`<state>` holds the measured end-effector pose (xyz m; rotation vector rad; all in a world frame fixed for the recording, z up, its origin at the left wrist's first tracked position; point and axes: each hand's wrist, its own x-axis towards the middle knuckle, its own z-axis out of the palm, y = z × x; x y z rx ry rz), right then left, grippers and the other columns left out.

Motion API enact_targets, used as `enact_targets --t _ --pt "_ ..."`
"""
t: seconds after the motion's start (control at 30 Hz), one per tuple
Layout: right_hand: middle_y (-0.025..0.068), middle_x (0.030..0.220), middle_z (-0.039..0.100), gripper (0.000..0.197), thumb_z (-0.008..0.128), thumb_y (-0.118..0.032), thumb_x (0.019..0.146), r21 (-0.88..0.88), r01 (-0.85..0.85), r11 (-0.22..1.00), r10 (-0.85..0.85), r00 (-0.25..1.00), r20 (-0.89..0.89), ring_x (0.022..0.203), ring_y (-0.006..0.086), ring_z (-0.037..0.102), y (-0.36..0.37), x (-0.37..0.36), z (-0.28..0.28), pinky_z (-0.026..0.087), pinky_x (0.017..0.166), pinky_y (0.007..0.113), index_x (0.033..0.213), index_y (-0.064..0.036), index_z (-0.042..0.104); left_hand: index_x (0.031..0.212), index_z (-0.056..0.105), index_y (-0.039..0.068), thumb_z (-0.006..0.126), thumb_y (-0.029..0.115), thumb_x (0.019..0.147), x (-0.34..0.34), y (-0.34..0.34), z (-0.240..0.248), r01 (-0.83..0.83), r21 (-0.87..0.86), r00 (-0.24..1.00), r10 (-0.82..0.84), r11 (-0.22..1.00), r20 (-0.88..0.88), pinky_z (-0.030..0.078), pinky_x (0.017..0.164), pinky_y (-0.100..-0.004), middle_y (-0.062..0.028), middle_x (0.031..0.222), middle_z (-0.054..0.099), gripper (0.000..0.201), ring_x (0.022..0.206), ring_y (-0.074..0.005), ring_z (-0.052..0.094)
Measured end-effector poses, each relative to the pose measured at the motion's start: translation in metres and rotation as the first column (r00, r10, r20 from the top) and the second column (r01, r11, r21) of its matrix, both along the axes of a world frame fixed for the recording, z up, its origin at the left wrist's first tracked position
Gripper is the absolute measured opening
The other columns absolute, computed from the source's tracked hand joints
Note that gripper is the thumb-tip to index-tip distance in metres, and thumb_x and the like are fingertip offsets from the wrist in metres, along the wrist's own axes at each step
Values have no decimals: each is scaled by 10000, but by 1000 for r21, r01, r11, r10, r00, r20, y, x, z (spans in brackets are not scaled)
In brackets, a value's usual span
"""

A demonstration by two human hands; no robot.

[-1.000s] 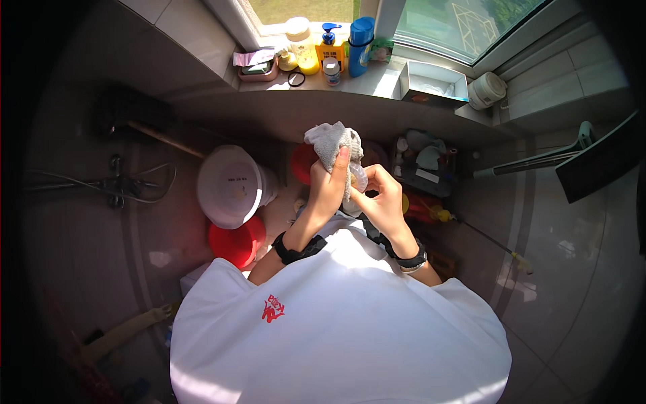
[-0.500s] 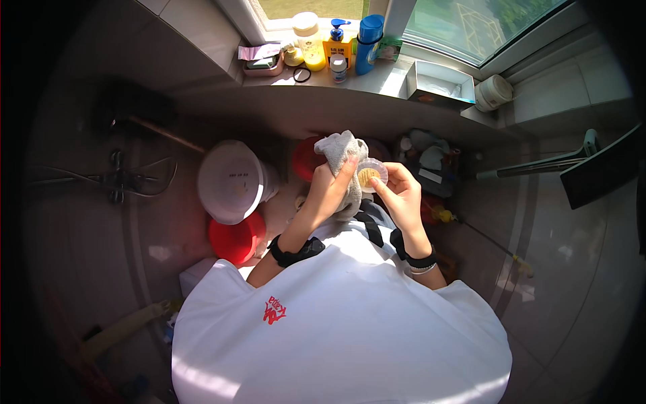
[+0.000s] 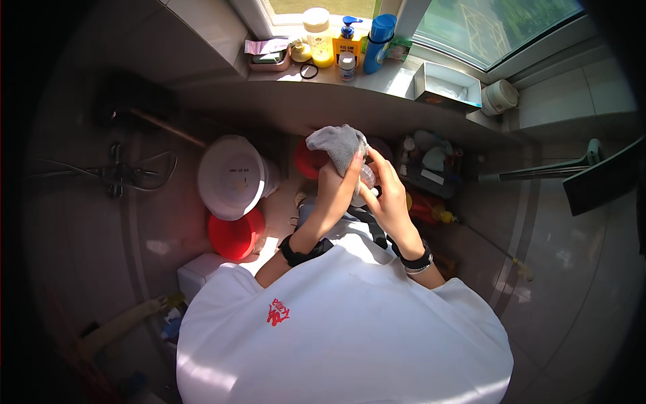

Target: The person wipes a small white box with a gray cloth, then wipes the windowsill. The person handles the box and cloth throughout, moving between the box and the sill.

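A bunched grey cloth (image 3: 338, 143) is gripped in my left hand (image 3: 336, 187), its upper end flopping over my fingers. Close against the cloth, my right hand (image 3: 386, 199) holds a small clear round container (image 3: 367, 176) between thumb and fingers. The container is partly covered by my fingers and the cloth, and its side is turned toward me. Both hands are close together in front of my chest, lower than the window sill.
A bottle with yellow contents (image 3: 318, 42), a blue bottle (image 3: 379, 44), a pump bottle (image 3: 346, 47) and an open box (image 3: 447, 86) stand on the sill. Left are a white bucket (image 3: 230, 178) and red basin (image 3: 235, 234). A squeegee (image 3: 595, 161) is at right.
My right hand has turned the container so its round face no longer shows, and its fingers now reach up beside the cloth. The view has shifted slightly.
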<state>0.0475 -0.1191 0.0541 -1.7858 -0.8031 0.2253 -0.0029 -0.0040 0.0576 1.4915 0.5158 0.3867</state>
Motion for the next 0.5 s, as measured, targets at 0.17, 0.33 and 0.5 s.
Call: enact_targets --t 0.17,0.33,0.5 --pt "109 956 544 486 692 -38 767 63 24 998 -17 993 -117 839 194 581 6 -3 -6 488 735 297 1208 -27 487 999 584 -33 581 279 914 4 0 -15 -149 -148 981 165 978 102 461 692 -253 -38 887 620 323 784 -97 568" --pt "83 933 566 270 694 -34 774 107 2 994 21 977 -214 795 146 597 10 -4 -17 499 714 253 1009 4 567 982 589 -8 607 250 898 4 18 -29 -213 -321 959 261 923 112 453 699 -232 -13 898 600 272 790 -71 548" --pt "87 928 589 183 656 -22 815 228 57 972 14 954 -298 776 137 603 22 -3 -25 497 709 241 980 30 593 984 595 -1 610 227 889 -2 27 -23 -222 -367 953 280 903 113 458 698 -232 -13 889 608 248 785 -72 565"
